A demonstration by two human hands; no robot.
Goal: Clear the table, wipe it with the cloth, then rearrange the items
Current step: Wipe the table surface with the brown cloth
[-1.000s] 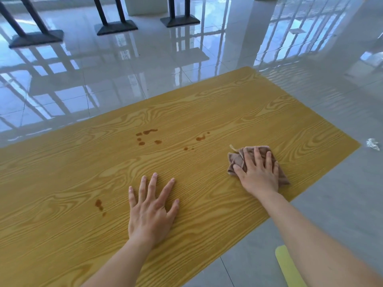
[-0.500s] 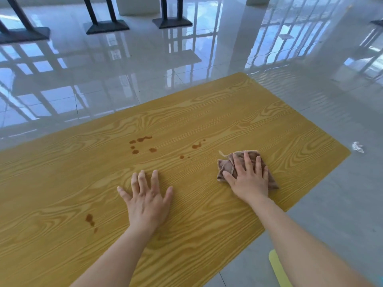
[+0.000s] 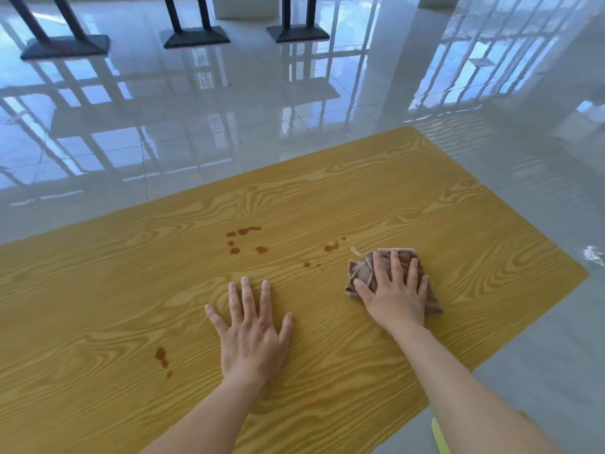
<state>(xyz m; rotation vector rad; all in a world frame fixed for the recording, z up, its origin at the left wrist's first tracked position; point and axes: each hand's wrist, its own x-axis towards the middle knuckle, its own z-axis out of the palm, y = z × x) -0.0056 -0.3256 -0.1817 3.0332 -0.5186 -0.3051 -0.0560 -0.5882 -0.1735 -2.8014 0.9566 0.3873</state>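
A yellow wood-grain table (image 3: 458,224) fills the lower view. My right hand (image 3: 396,293) presses flat on a crumpled brown cloth (image 3: 358,273) near the table's right end, fingers spread over it. My left hand (image 3: 252,332) lies palm down on the bare tabletop, fingers apart, holding nothing. Brown liquid stains (image 3: 244,235) dot the wood beyond my left hand. Smaller stains (image 3: 331,246) lie just left of the cloth, and another stain (image 3: 161,354) sits to the left of my left hand.
Glossy tiled floor (image 3: 229,109) surrounds the table. Black table bases (image 3: 196,36) stand at the far side. A crumpled white scrap (image 3: 593,255) lies on the floor to the right. A yellow object's edge (image 3: 438,437) shows at the bottom right.
The view has tilted up, so the table sits lower in frame. My right hand and the cloth have shifted slightly left toward the stains. My left hand stays flat on the table.
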